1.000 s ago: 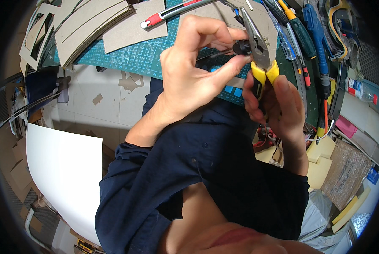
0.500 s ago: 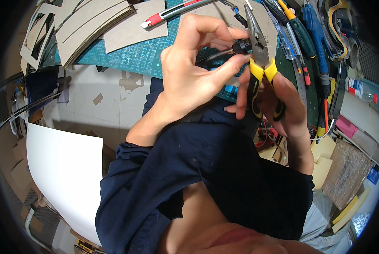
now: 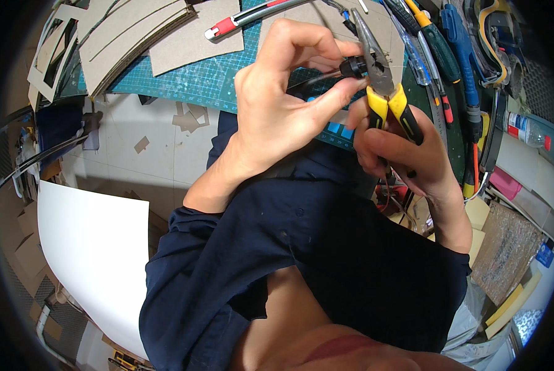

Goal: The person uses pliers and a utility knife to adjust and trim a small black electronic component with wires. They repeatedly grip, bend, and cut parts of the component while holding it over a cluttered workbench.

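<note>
While the left hand (image 3: 277, 117) pinches a small black part (image 3: 353, 66) between thumb and fingers in the upper middle of the frame, the right hand (image 3: 400, 154) is wrapped around the yellow-handled pliers (image 3: 382, 86). Their tips seem to meet the part, above the green cutting mat (image 3: 196, 77) on the desk.

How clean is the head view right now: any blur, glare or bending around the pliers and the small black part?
Head view: the pliers in the right hand and the small black part pinched by the left hand look sharp and evenly lit, with no glare; fisheye bending curves the cutting mat edge and the white sheet, and the corners go black.
</note>
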A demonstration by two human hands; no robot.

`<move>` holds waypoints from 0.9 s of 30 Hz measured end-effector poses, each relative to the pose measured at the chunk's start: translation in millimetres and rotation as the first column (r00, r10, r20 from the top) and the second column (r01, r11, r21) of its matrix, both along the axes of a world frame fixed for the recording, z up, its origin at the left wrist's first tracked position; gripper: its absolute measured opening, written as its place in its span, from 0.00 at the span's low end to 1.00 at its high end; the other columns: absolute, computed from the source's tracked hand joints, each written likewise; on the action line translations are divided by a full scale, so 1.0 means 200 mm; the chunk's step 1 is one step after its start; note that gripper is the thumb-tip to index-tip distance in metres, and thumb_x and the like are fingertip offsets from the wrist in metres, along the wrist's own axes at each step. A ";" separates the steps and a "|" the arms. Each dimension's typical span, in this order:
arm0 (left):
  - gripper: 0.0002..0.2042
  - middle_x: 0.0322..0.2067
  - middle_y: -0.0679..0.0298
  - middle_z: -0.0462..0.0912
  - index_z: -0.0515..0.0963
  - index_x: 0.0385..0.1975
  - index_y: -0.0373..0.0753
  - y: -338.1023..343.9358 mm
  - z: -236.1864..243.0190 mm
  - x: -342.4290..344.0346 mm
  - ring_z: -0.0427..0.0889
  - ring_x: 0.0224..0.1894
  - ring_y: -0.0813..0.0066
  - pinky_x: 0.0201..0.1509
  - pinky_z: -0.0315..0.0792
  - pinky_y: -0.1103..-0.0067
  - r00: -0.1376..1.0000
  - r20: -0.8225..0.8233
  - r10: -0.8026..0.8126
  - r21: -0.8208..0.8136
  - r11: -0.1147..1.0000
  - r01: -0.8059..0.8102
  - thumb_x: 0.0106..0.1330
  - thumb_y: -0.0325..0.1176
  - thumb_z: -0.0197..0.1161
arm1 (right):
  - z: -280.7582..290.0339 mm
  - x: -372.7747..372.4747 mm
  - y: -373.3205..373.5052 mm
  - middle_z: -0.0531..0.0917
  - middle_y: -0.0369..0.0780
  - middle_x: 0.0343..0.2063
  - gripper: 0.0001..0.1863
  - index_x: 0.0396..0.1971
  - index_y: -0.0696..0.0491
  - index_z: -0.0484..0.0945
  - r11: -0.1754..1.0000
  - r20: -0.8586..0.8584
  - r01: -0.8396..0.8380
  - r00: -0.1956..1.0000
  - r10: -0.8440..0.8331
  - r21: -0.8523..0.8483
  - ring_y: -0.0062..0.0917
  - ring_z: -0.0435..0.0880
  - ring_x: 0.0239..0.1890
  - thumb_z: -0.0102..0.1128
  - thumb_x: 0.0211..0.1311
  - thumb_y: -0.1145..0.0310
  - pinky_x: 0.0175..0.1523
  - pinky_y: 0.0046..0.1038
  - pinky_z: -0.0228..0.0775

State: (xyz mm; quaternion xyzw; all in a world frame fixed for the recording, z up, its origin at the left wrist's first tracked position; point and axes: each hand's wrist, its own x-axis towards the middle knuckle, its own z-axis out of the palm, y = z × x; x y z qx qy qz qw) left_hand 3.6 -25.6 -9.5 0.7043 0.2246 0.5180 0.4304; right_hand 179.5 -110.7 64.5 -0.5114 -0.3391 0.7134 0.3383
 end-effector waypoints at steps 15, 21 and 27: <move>0.23 0.44 0.52 0.83 0.66 0.45 0.35 0.01 0.01 0.00 0.84 0.44 0.74 0.52 0.78 0.80 1.000 0.003 -0.027 -0.070 0.997 0.027 0.53 0.13 0.71 | -0.04 -0.04 0.01 0.68 0.28 0.16 0.11 0.30 0.54 0.75 0.996 -0.061 0.057 0.996 -0.061 -0.065 0.10 0.63 0.17 0.62 0.69 0.63 0.23 0.16 0.52; 0.23 0.45 0.51 0.84 0.67 0.46 0.34 0.00 0.01 -0.01 0.85 0.46 0.72 0.54 0.79 0.78 0.999 0.014 -0.045 -0.043 0.998 0.046 0.55 0.14 0.71 | -0.03 0.01 0.02 0.73 0.32 0.19 0.12 0.33 0.56 0.75 0.996 -0.121 -0.032 0.992 0.022 -0.086 0.14 0.70 0.18 0.59 0.70 0.63 0.24 0.18 0.59; 0.23 0.45 0.51 0.84 0.68 0.46 0.34 0.00 0.01 0.00 0.85 0.46 0.73 0.54 0.79 0.79 0.999 -0.007 -0.041 -0.071 0.997 0.041 0.55 0.15 0.72 | -0.02 -0.02 0.01 0.84 0.52 0.37 0.20 0.47 0.66 0.73 0.997 -0.144 0.002 0.989 -0.013 -0.072 0.41 0.88 0.39 0.51 0.72 0.61 0.43 0.34 0.83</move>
